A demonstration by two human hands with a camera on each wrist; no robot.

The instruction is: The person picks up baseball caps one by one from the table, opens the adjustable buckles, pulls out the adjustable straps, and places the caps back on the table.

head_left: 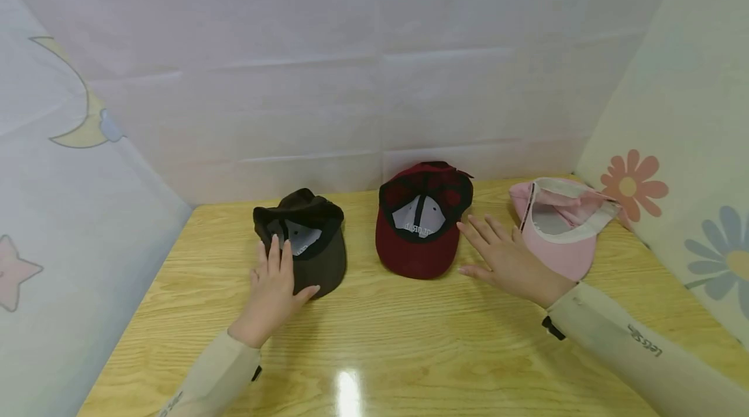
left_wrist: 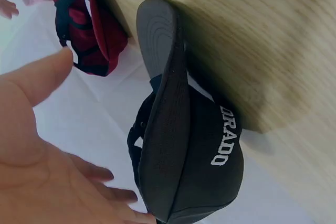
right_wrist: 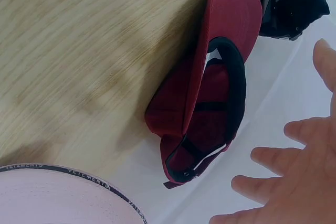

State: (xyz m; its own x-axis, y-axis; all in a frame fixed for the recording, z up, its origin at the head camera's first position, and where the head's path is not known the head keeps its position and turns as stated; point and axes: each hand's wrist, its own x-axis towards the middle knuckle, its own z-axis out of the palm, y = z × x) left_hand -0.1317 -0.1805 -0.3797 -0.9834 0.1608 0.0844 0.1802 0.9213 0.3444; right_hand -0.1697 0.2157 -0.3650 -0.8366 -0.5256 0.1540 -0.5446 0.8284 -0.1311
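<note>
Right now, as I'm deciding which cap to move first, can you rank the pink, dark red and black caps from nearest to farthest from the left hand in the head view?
From the left hand:
1. Black cap: left end of the row, partly behind the hand.
2. Dark red cap: middle.
3. Pink cap: right end.

wood-grain table (head_left: 433, 352) | glare (head_left: 348, 394) | creased back wall (head_left: 374, 72) | moon-print left wall (head_left: 82, 222) | flowered right wall (head_left: 684, 118)

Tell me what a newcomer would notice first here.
Probably the dark red cap, its inside showing, between the black cap on the left and the pink cap on the right. Next, the left hand near the black cap and the right hand between the red and pink ones.
</note>
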